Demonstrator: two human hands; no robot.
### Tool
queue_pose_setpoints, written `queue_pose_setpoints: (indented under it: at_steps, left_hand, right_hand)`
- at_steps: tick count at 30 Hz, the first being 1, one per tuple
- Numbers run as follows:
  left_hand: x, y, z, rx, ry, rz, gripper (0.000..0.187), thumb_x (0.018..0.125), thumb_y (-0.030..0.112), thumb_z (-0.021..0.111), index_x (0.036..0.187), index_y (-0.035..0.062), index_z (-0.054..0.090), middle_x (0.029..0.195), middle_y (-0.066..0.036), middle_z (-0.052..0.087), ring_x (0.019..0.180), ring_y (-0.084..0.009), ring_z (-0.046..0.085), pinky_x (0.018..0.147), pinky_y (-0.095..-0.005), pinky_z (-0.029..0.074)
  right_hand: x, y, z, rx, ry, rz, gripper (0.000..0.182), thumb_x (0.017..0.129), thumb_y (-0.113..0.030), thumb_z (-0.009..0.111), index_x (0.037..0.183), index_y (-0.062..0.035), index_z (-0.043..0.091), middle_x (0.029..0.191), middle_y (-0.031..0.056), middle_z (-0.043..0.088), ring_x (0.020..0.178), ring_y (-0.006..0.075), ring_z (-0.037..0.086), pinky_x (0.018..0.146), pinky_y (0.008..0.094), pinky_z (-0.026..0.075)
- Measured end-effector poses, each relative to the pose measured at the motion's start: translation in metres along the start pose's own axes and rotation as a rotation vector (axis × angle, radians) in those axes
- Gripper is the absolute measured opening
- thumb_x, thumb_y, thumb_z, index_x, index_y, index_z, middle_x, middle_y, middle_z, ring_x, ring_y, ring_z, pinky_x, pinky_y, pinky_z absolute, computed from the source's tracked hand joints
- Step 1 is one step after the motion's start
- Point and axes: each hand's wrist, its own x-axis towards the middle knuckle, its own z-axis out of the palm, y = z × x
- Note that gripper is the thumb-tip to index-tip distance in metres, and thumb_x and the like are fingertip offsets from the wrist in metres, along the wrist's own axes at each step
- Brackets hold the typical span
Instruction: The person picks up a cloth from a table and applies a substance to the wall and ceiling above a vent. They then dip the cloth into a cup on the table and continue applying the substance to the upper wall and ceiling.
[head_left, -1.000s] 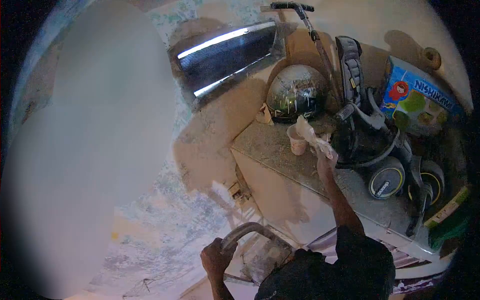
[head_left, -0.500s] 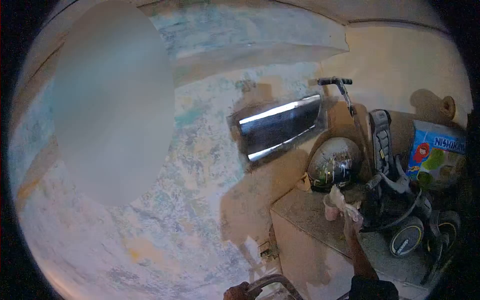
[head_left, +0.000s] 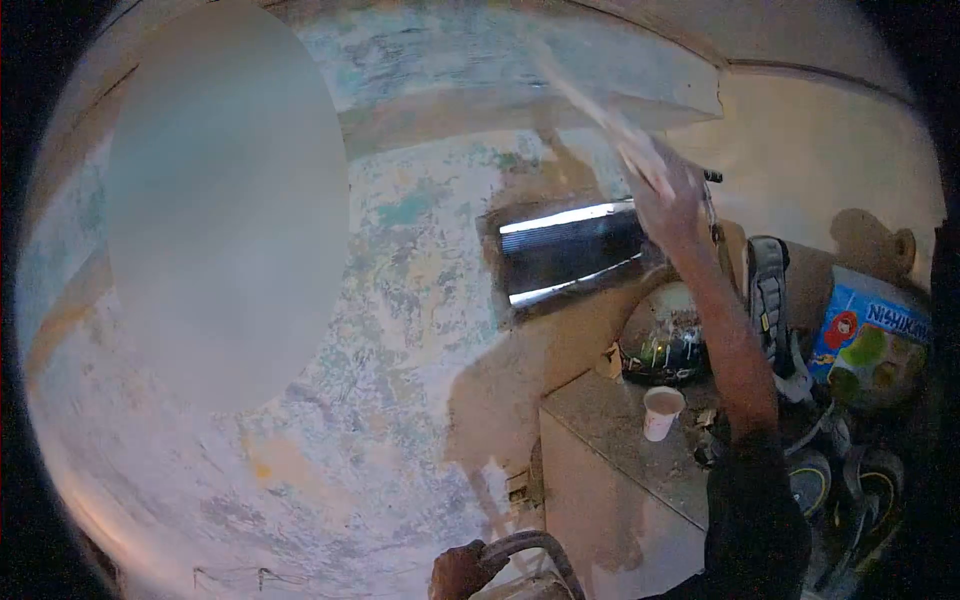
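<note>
My right hand (head_left: 672, 198) is raised in front of the wall, closed on a long pale thing (head_left: 600, 120). Motion smears this thing too much to name its kind; it stretches up and left toward the ledge. Down at the bottom, my left hand (head_left: 462, 572) is wrapped round a curved rail (head_left: 535, 540), seemingly the top of a ladder. A paper cup (head_left: 658, 428) stands upright on the box-like surface (head_left: 590, 420) below my right forearm. Behind the cup sits a paint-spattered helmet (head_left: 662, 345), partly hidden by my arm.
The patchy wall (head_left: 400, 300) fills the middle, with a framed opening (head_left: 570, 255) in it. At right are a padded strap (head_left: 768, 290), a blue printed bag (head_left: 870, 330) and round dark wheels (head_left: 875, 495). A ledge (head_left: 560, 110) runs above. A blurred oval hides the left side.
My right hand has risen from beside the cup to upper wall height, carrying the pale thing. The cup now shows fully. My left hand remains on the rail.
</note>
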Motion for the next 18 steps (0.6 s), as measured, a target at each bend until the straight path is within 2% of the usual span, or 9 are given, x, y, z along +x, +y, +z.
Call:
queue_pose_setpoints:
  at_steps: [2,5,8,10,13,14,16,17,18]
  left_hand:
    - [0.001,-0.007,0.010,0.059,-0.010,-0.045,0.037,0.070,0.041,0.065,0.078,0.0063,0.058,0.067,-0.016,0.060,0.065,-0.0350,0.059,0.055,-0.0439,0.046]
    - [0.000,-0.009,0.011,0.073,-0.049,-0.100,0.039,0.070,0.043,0.065,0.080,0.0063,0.057,0.070,-0.017,0.061,0.067,-0.0352,0.059,0.057,-0.0442,0.046]
    - [0.000,0.004,-0.004,0.028,-0.063,-0.071,0.040,0.070,0.045,0.065,0.080,0.0064,0.057,0.072,-0.016,0.061,0.069,-0.0353,0.059,0.058,-0.0444,0.047]
    - [0.000,0.003,-0.004,0.026,-0.047,-0.033,0.041,0.070,0.045,0.065,0.080,0.0065,0.057,0.073,-0.016,0.061,0.069,-0.0354,0.059,0.059,-0.0445,0.047]
    - [0.001,-0.002,0.000,0.098,-0.034,-0.007,0.043,0.069,0.047,0.065,0.083,0.0077,0.058,0.072,-0.015,0.061,0.067,-0.0351,0.059,0.058,-0.0444,0.047]
    - [0.001,0.001,-0.003,0.019,-0.038,0.048,0.043,0.069,0.048,0.065,0.084,0.0083,0.058,0.072,-0.014,0.061,0.067,-0.0344,0.059,0.058,-0.0440,0.047]
    - [0.005,0.001,-0.008,-0.058,-0.041,0.106,0.044,0.069,0.049,0.065,0.086,0.0088,0.059,0.073,-0.014,0.061,0.068,-0.0337,0.059,0.058,-0.0437,0.047]
    - [0.012,-0.005,-0.008,0.005,-0.157,0.087,0.049,0.069,0.054,0.063,0.091,0.0101,0.059,0.078,-0.015,0.062,0.073,-0.0332,0.060,0.063,-0.0424,0.048]
    - [0.019,-0.011,-0.008,0.065,-0.272,0.068,0.055,0.068,0.059,0.060,0.096,0.0115,0.060,0.083,-0.017,0.063,0.078,-0.0327,0.062,0.068,-0.0410,0.049]
  right_hand:
    - [0.046,0.006,0.020,-0.452,-0.012,-0.387,0.039,0.077,-0.013,0.062,0.115,-0.0072,0.051,0.107,0.0109,0.057,0.085,0.0277,0.058,0.079,0.0371,0.043]
    - [0.097,0.027,0.065,-0.327,-0.105,-0.224,0.038,0.074,-0.015,0.057,0.111,-0.0094,0.056,0.106,0.0146,0.055,0.097,0.0314,0.051,0.083,0.0420,0.037]
    - [0.127,0.037,0.092,-0.410,-0.041,-0.280,0.044,0.080,-0.021,0.057,0.122,-0.0139,0.046,0.113,0.0119,0.054,0.098,0.0276,0.052,0.086,0.0415,0.037]
    - [0.155,-0.012,0.071,-0.474,-0.441,-0.052,0.044,0.083,-0.023,0.054,0.125,-0.0172,0.044,0.118,0.0110,0.050,0.105,0.0289,0.047,0.089,0.0421,0.035]
    - [0.149,-0.015,0.077,-0.558,-0.454,-0.111,0.044,0.083,-0.023,0.054,0.126,-0.0170,0.043,0.119,0.0111,0.050,0.104,0.0309,0.046,0.089,0.0427,0.035]
    - [0.147,-0.013,0.079,-0.589,-0.460,-0.130,0.044,0.083,-0.023,0.053,0.126,-0.0170,0.043,0.119,0.0111,0.050,0.104,0.0316,0.046,0.089,0.0429,0.035]
    - [0.144,-0.013,0.078,-0.265,-0.436,-0.002,0.044,0.083,-0.024,0.054,0.125,-0.0160,0.043,0.116,0.0130,0.052,0.102,0.0328,0.046,0.089,0.0429,0.036]
    - [0.144,-0.015,0.075,-0.157,-0.423,0.038,0.044,0.083,-0.024,0.054,0.125,-0.0157,0.043,0.115,0.0136,0.053,0.102,0.0332,0.046,0.089,0.0429,0.036]
    - [0.142,-0.022,0.067,-0.217,-0.496,0.045,0.044,0.082,-0.024,0.055,0.124,-0.0145,0.044,0.114,0.0144,0.053,0.101,0.0335,0.046,0.089,0.0426,0.037]
